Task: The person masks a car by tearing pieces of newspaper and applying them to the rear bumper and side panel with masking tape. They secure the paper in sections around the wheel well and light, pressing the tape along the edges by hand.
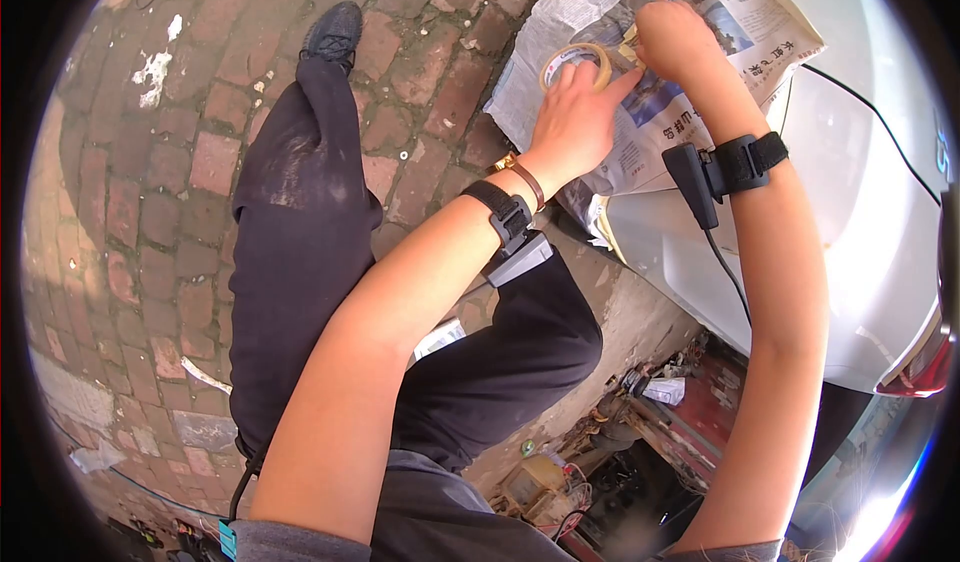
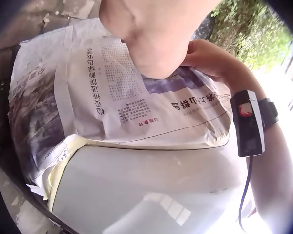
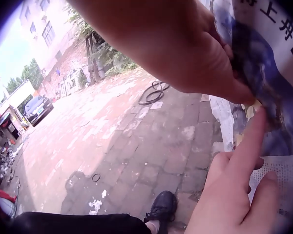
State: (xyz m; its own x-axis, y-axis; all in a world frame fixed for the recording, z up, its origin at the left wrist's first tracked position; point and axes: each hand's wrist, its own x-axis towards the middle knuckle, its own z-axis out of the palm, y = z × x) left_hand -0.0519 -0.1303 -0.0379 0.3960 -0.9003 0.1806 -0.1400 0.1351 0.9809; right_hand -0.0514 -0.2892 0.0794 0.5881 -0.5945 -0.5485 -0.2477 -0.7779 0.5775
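Newspaper covers part of a pale car panel. My left hand lies over it, gripping a roll of tan tape with some fingers inside the ring. Its index finger stretches toward the other hand and touches the paper or tape there. Curled fingers of my right hand pinch a yellowish tape piece close to that fingertip. The right fingertips are partly hidden. Yellowish tape also runs along the newspaper's lower edge.
Brick paving spreads to the left, under a shoe and dark-trousered legs. A red tail light marks the car's corner. Parts and wires lie below. A parked car and coiled hose stand farther off.
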